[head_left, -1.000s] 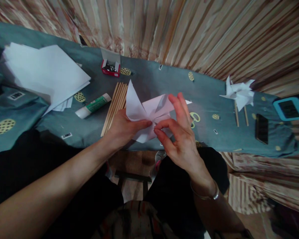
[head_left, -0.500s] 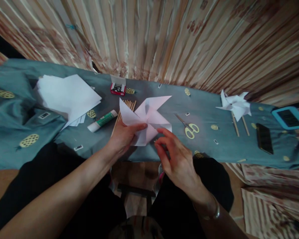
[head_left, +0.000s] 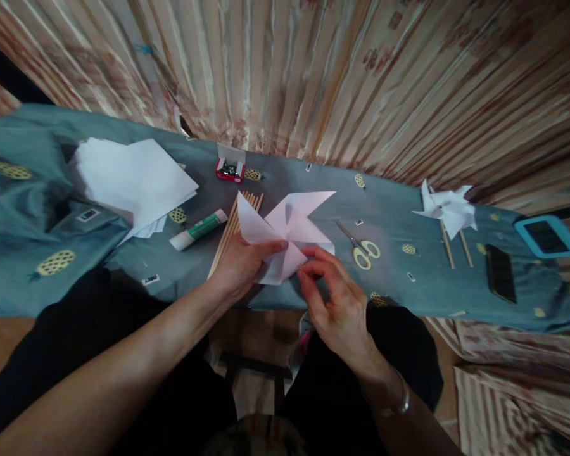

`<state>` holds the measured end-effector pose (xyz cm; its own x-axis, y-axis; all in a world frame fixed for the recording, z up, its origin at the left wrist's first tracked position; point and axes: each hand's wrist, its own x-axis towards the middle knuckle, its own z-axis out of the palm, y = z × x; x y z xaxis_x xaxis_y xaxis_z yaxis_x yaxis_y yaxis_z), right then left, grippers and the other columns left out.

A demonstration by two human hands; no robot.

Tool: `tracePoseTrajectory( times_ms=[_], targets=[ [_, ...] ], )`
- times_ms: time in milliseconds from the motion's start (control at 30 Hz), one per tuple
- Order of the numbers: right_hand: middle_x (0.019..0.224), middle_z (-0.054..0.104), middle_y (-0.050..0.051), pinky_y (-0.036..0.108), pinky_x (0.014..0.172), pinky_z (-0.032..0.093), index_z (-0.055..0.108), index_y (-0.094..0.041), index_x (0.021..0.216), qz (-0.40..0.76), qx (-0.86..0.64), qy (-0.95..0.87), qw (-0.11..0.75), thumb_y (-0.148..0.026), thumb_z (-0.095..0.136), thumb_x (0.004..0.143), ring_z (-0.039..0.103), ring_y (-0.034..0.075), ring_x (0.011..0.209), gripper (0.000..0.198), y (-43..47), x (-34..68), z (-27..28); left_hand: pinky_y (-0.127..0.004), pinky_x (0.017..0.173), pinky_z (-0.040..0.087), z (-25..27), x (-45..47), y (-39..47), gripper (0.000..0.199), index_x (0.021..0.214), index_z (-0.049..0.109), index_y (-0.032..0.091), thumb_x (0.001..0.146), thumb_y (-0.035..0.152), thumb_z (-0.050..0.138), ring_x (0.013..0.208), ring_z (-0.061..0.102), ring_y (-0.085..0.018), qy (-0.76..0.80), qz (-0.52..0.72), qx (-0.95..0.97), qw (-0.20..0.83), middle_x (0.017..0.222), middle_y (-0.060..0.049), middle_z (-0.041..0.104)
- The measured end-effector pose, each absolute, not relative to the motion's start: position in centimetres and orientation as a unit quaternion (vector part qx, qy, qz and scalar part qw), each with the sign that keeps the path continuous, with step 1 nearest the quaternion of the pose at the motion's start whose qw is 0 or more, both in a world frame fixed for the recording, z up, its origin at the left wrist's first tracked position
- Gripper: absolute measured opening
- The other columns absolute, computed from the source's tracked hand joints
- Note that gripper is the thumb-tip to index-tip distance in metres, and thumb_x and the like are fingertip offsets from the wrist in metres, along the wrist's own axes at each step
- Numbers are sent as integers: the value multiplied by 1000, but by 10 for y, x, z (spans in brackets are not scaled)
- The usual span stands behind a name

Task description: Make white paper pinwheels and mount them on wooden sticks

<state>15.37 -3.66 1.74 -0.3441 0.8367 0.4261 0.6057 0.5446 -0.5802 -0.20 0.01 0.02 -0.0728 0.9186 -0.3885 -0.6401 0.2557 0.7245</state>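
A white paper pinwheel with folded points is in front of me. My left hand grips it, the thumb pressed at its centre and the other fingers hidden beneath. Close to the pinwheel's lower right edge, my right hand is closed in a pinch of thumb and index finger. A tiny item seems to be between those fingertips, too small to name. Thin wooden sticks lie just left of the pinwheel, partly behind my left hand. Scissors with pale yellow handles lie to the right.
A glue stick and stacked white paper lie left. At the back stands an open red box of small metal pieces. Another pinwheel, two sticks, a dark phone and a blue-framed tablet are right.
The view has shifted slightly. My right fingertips have come a little closer to the pinwheel's edge and pinch more tightly. My left hand keeps its hold.
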Motion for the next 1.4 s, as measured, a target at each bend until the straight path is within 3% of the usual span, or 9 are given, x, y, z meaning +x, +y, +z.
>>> tracePoseTrajectory(
  times_ms=[400, 667, 967, 1400],
  targets=[
    [110, 66, 7, 31, 90, 53, 60, -19, 91, 205, -473, -779, 357, -12, 54, 90, 65, 16, 101, 9, -32, 153, 18, -28, 67, 53, 2, -2, -2, 36, 83, 70, 14, 49, 11, 82, 66, 67, -17, 452, 588, 178, 647, 75, -2, 74],
    [111, 66, 7, 35, 91, 53, 59, -21, 93, 197, -471, -780, 363, -13, 53, 91, 64, 17, 105, 10, -33, 153, 17, -31, 72, 53, 2, -2, -2, 35, 83, 70, 13, 51, 10, 81, 69, 67, -18, 451, 586, 176, 649, 75, -3, 73],
    [112, 66, 8, 36, 96, 52, 59, -20, 98, 174, -441, -801, 366, -10, 53, 90, 62, 18, 110, 14, -34, 155, 17, -28, 67, 52, 1, -2, -2, 36, 81, 69, 13, 49, 8, 83, 67, 66, -16, 444, 586, 163, 658, 75, -2, 73],
    [105, 67, 7, 36, 90, 53, 59, -21, 92, 190, -462, -788, 359, -14, 53, 91, 65, 18, 103, 9, -31, 156, 14, -28, 66, 52, 4, -3, -3, 30, 77, 70, 14, 50, 11, 82, 64, 65, -16, 450, 580, 156, 661, 74, -1, 73]
  ],
)
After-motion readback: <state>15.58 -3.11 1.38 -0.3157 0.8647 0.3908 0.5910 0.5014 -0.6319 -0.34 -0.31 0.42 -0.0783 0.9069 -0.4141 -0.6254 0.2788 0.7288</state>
